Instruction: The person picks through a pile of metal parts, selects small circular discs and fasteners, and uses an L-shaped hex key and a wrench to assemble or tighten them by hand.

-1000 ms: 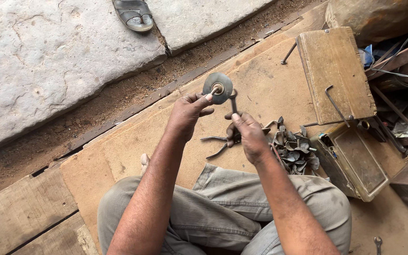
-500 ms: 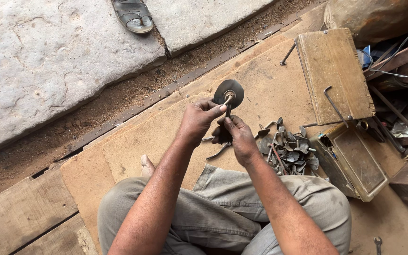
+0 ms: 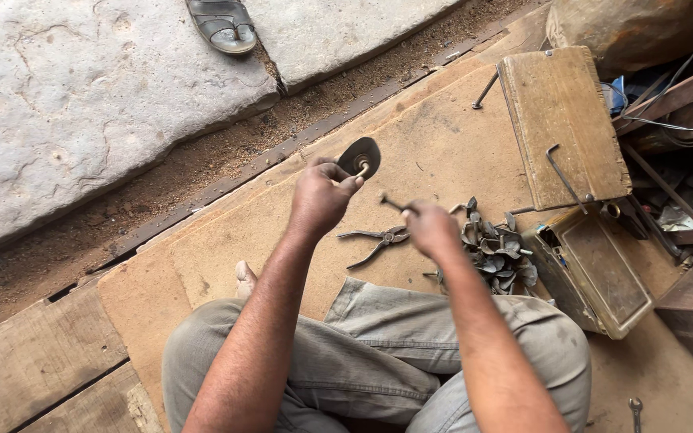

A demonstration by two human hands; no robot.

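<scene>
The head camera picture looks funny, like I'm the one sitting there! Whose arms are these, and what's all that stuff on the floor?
The camera sits on a person's head and looks down, so you see their own arms and knees. The left hand holds up a dark round metal disc. The right hand holds a thin metal rod. On the brown board lie pliers and a heap of small metal pieces. To the right is an open wooden box. A sandal rests on the stone.

Bare forearms, no sleeves, and grey-green trousers [image 3: 378, 345] (creased, dusty) over the knees.
</scene>
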